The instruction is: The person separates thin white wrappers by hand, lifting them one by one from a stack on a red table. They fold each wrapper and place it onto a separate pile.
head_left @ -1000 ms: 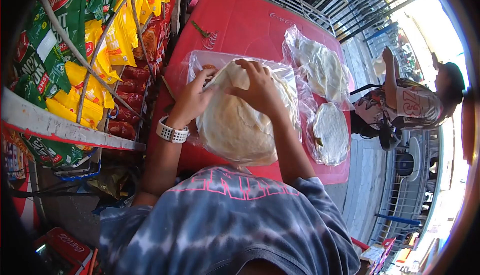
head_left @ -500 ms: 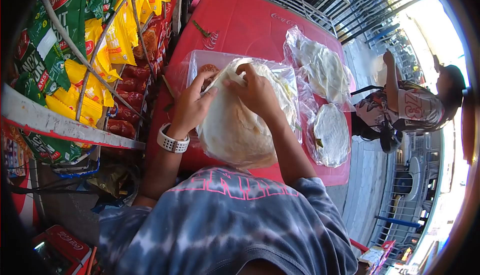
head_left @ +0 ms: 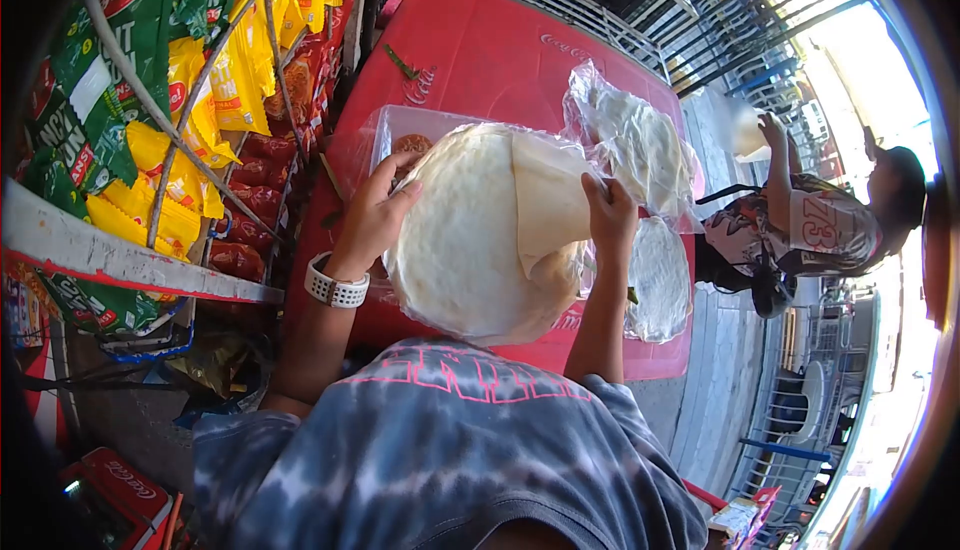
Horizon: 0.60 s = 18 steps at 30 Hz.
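Over the red plastic table (head_left: 480,40), between hands set apart, lies a round, pale stack of thin dough sheets (head_left: 455,235); left hand (head_left: 372,225) pinches its left rim, right hand (head_left: 612,215) the folded beige flap's (head_left: 550,200) outer edge.

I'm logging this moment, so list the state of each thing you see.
Stack: round, held
Flap: folded over the stack
Left hand: closed on the stack's edge
Right hand: closed on the flap
Bagged sheets: wrinkled
Watch: strapped on
Table: partly covered
Rack: holding packets
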Available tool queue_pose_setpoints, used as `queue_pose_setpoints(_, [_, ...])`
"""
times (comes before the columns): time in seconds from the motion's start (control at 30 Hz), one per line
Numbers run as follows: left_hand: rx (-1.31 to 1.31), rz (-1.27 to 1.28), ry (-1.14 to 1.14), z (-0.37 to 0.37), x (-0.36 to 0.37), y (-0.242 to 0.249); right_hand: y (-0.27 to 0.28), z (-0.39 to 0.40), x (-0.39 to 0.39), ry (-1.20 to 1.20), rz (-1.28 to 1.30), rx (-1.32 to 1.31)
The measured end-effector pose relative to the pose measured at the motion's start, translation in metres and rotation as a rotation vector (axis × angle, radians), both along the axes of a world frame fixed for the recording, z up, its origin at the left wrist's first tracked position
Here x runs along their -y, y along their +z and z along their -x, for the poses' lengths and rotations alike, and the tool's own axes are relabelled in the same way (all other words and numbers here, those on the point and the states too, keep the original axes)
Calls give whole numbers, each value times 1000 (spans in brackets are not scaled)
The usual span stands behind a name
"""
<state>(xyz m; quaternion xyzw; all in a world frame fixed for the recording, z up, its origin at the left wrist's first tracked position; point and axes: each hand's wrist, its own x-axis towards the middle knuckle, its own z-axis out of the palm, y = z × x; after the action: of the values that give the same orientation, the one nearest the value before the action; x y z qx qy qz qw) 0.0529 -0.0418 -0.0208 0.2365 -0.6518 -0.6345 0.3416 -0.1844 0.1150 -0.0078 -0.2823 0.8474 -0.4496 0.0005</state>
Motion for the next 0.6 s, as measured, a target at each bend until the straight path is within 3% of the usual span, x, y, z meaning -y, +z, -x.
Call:
queue_pose_setpoints(0.1, [11,-55,-16,1,1,-2,8,-2,-17,-67,125,126])
queue_pose_setpoints(0.6, [75,-55,19,2,0,-2,44,40,-117,-335,620,76])
